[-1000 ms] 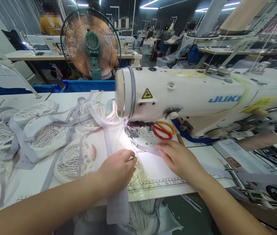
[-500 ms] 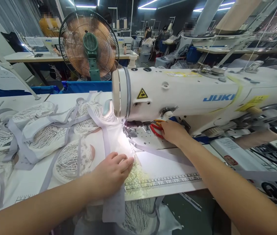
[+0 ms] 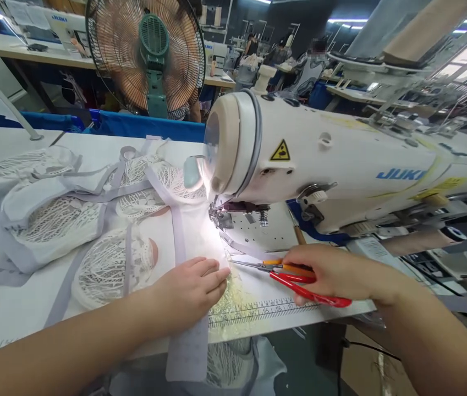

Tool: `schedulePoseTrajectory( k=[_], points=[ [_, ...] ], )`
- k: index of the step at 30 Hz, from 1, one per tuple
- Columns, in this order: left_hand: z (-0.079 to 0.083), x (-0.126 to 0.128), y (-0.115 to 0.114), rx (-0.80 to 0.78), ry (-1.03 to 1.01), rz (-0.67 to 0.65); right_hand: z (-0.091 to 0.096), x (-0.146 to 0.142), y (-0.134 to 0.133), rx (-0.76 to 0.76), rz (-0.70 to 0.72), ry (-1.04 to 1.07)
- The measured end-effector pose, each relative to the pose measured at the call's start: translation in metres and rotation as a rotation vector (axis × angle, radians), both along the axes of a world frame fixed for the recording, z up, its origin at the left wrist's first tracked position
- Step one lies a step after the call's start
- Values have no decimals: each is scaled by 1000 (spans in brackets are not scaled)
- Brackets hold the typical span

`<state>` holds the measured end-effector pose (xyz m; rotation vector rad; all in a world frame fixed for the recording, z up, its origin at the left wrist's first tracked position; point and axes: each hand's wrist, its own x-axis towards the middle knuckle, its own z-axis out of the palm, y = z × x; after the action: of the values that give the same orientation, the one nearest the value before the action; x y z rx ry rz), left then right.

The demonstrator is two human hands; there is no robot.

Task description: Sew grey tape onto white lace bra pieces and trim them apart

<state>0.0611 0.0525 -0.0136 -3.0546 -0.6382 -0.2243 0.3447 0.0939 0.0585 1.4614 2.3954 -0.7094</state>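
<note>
My right hand [image 3: 319, 272] is closed around a pair of small scissors [image 3: 295, 280] with red and orange handles. Their pointed metal blades aim left, toward the tips of my left hand. Flat on the white fabric [image 3: 200, 231] lies my left hand [image 3: 194, 291], fingers stretched out and palm down. A lilac strip [image 3: 187, 352] hangs from under that hand over the table edge. The lit needle area of a white JUKI sewing machine [image 3: 283, 148] is just beyond the fingers. Another lilac band [image 3: 243, 248] runs from the presser foot toward the scissors.
White lace bra pieces [image 3: 113, 264] with lilac edging cover the table's left side. A printed ruler [image 3: 266, 311] runs along the front edge. Behind stand a large fan [image 3: 150, 60] and blue cloth [image 3: 146, 129]. More fabric [image 3: 233, 363] hangs below the table.
My right hand has drawn the scissors out from under the machine arm toward me, beside my left hand. My left hand stays on the fabric. The view has tilted and shifted.
</note>
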Motion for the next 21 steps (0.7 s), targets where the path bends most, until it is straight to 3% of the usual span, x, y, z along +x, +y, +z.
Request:
schedulePoseTrajectory(
  k=[5, 21],
  points=[
    [-1, -2, 0, -15, -3, -6, -7, -9, 19, -240, 26, -5],
    [-4, -3, 1, -2, -34, -11, -11, -6, 29, -409, -79, 71]
  ],
)
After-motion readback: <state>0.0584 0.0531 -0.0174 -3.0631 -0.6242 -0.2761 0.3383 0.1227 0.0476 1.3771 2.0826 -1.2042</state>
